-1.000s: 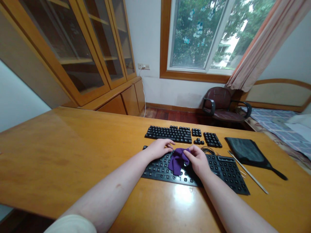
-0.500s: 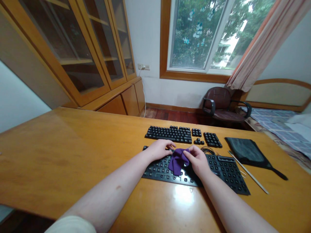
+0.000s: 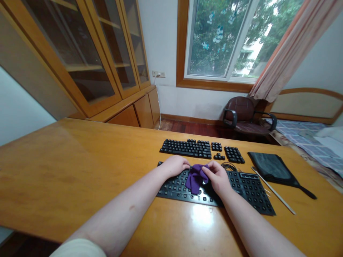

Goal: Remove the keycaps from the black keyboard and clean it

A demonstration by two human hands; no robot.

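A purple cloth hangs in folds over the middle of a black keyboard whose keycaps are off, leaving rows of bare switches. My right hand pinches the cloth's upper right part between thumb and fingers. Left of the cloth, my left hand rests at the keyboard's far edge, its fingers curled down and drawn together on that edge; the fingertips are partly hidden. Just behind the keyboard, the removed black keycaps lie grouped in keyboard order, with the number-pad keycaps at the right.
A black cable lies coiled behind the keyboard. To the right are a thin pale stick, small white sticks and a dark pouch with a strap. Beyond the wooden table stand an armchair and glass-door cabinet.
My left hand's fingers have come down and closed together at the keyboard's far edge; they were spread before. My right hand and the cloth have hardly moved.
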